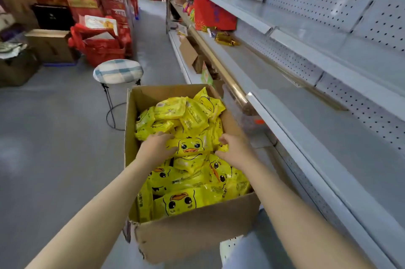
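both hands are down in the cardboard box (197,238), and the target is the yellow duck packet (191,145), lying face-up on top of the heap about the middle of the box. the left hand (158,147) has its fingers curled over the packet's left end and the right hand (232,148) is curled onto its right edge, so it's a two-handed grasp with one packet between them. whether the right thumb is under the packet, can't tell from here.

now, doing this well: the packets look slick and puffy, piled loose and overlapping every which way. i'd lift straight up and slightly toward the body, so the neighbours slide off rather than come along. grip by the sealed ends, not the soft belly, so nothing inside gets squashed. watch the packet tucked under its lower edge, that one looks likely to drag.

the white shelf (328,137) sits just beside the box on the right and looks like the natural landing spot. hold the packet level with the duck face outward on the swing over, clearing the box wall and the shelf's front lip. further up the shelf lie some gold-wrapped packs (226,39), well apart. a checked stool (118,71) stands just beyond the box, out of the path.
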Motion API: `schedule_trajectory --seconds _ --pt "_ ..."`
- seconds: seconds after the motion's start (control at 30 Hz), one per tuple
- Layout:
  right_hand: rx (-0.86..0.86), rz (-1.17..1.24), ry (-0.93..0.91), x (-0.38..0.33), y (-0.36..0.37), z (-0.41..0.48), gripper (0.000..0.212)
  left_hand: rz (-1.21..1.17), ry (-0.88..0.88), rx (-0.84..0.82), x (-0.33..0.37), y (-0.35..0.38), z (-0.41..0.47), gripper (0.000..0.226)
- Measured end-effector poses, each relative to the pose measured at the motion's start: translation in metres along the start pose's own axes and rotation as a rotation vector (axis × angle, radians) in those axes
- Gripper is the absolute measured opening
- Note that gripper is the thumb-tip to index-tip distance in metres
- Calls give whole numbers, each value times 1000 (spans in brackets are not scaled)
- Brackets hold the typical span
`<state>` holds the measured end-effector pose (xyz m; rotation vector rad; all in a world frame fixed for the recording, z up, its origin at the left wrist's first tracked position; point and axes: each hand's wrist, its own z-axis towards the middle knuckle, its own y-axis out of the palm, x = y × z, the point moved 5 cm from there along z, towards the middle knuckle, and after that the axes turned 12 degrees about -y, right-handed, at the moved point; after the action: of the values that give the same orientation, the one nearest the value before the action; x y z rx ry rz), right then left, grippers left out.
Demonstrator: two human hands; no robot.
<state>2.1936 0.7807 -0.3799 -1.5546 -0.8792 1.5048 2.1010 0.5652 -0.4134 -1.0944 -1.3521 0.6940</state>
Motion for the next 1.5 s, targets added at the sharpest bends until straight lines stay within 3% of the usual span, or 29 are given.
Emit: schedule_trajectory --seconds 0.23,0.4,0.6,0.73,0.83,1.0,1.3,1.5 --pt "20 0 137 32 45 -19 50 32 -114 -144 -42 28 -7 45" --pt "70 -12 167 39 48 -25 57 114 -163 -275 -43 47 -12 52" --pt "36 -8 207 43 51 -29 62 136 -192 -257 -34 50 -12 54" --pt "24 -17 221 43 51 -28 66 47 -69 -304 -22 56 -22 51" --pt "26 -4 230 43 51 -29 68 -69 60 -515 -8 67 -33 39" --pt "17 -23 218 42 50 -30 66 74 115 -734 -6 84 -43 46" --pt "-36 -110 184 42 52 -27 57 125 122 -783 -4 94 -42 46" --pt "-2 -58 193 45 50 -25 37 126 156 -746 -4 87 -36 36"
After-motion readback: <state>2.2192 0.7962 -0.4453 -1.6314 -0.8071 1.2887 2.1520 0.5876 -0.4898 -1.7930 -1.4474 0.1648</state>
